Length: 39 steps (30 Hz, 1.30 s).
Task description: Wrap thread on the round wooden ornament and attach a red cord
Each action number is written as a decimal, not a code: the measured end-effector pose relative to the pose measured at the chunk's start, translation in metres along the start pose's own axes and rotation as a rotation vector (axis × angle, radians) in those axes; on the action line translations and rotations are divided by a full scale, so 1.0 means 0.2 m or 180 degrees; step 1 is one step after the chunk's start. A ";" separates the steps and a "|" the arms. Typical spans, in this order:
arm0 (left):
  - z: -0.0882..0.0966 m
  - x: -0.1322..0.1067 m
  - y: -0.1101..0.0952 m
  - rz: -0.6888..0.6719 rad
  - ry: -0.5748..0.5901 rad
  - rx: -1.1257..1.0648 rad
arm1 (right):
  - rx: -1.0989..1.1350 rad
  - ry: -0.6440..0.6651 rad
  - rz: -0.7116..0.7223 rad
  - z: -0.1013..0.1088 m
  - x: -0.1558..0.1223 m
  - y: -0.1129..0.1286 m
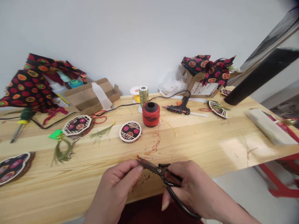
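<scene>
My right hand [189, 180] is closed around the black handles of a pair of scissors [156, 169], whose blades point left. The blade tips are beside the fingertips of my left hand [123, 175]. There, thumb and forefinger pinch the end of a red cord [156, 141]. From the pinch the cord runs loosely back to a red cord spool [151, 116] standing upright on the table. A round wooden lattice ornament [130, 132] backed with patterned fabric lies left of the spool.
Across the wooden table [93, 168] lie an octagonal ornament [78, 126], green tassels [63, 152], a screwdriver [22, 124] and a glue gun [179, 107] with its black cable. Behind stand an olive thread spool [143, 96] and cardboard boxes [85, 96]. A black roll [261, 77] leans right.
</scene>
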<state>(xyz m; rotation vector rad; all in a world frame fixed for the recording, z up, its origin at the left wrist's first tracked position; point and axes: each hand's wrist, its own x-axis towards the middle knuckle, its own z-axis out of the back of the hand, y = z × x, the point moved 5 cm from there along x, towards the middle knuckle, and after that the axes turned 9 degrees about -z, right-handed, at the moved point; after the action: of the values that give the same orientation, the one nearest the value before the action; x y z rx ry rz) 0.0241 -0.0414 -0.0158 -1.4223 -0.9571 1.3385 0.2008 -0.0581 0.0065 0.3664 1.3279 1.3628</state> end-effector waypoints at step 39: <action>0.04 0.04 0.00 -0.0091 -0.0480 -0.0513 | 0.0108 0.0178 -0.0031 0.00 0.01 -0.04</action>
<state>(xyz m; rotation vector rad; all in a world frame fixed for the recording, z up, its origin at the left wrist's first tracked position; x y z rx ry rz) 0.0166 -0.0328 -0.0177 -1.4367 -1.2033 1.3885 0.2040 -0.0586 -0.0020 0.3465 1.3988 1.3524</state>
